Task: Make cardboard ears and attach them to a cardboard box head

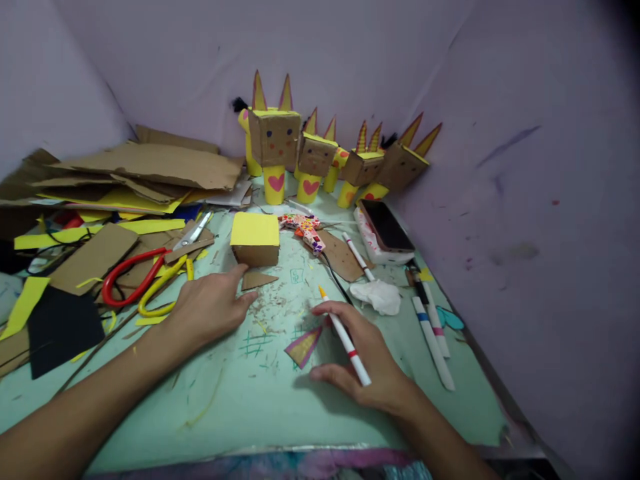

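My left hand [210, 300] lies low over the table with thumb and index finger apart. Between those fingertips is a plain brown cardboard triangle [258, 280]; whether they touch it I cannot tell. Just beyond the index fingertip stands a small cardboard box [256, 255] with a yellow top. A white marker [347, 343] with a red band and an uncapped orange-yellow tip rests in my right hand [367, 357], tip pointing away. That hand's thumb and index finger are spread around a triangle coloured yellow with a purple border [303, 347], which lies on the table.
Red-handled scissors [133, 277], yellow-handled scissors [163, 293] and cardboard scraps crowd the left. A floral glue gun [305, 230] lies behind the box. Several cardboard-headed figures [275, 140] line the back. At right are a phone [386, 227], crumpled tissue [377, 297] and more markers [433, 343].
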`<state>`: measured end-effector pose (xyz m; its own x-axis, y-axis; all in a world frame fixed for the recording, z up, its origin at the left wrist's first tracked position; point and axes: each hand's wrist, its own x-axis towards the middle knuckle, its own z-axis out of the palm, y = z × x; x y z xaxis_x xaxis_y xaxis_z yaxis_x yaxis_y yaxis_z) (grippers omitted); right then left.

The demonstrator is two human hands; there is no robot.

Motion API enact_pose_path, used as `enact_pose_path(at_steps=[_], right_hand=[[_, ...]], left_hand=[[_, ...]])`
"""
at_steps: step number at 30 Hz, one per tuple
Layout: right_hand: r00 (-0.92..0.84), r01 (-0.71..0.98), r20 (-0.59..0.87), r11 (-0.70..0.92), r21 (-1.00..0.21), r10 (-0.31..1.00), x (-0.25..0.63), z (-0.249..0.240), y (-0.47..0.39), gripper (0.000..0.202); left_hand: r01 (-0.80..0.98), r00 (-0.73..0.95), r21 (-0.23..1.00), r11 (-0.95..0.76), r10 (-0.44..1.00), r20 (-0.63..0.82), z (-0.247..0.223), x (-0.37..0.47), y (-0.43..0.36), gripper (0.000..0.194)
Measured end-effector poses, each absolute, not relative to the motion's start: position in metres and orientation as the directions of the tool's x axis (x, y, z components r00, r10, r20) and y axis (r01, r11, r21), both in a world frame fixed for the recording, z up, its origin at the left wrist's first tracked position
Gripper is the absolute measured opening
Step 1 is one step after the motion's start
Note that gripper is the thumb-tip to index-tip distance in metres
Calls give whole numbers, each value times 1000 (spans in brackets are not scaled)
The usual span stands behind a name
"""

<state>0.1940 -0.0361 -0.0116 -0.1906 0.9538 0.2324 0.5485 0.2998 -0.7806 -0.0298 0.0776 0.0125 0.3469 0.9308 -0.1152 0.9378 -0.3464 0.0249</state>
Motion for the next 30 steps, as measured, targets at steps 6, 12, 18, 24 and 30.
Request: enact_pose_path(at_steps=[6, 12, 18, 24, 30], right_hand=[[-266, 732, 192, 327, -597, 945, 183, -9, -37, 69], [-205, 719, 245, 316, -619, 948, 184, -19, -32, 57], [-189, 645, 267, 325, -692, 945, 193, -28, -18, 46], [-309, 662, 281, 418, -622, 909, 202, -14, 10, 52], [-346, 651, 300, 458, -605, 889, 211, -11, 20, 36]], left_hand=[[936, 351, 17, -352, 926, -141, 11, -29, 79, 51], [939, 344, 25, -344, 930, -129, 9, -28, 78, 50], [944, 331, 47, -328, 936, -119, 9, -27, 76, 46], [950, 312, 64, -306, 941, -133, 12, -26, 76, 45], [946, 324, 67, -318, 939, -119, 9, -28, 74, 43]])
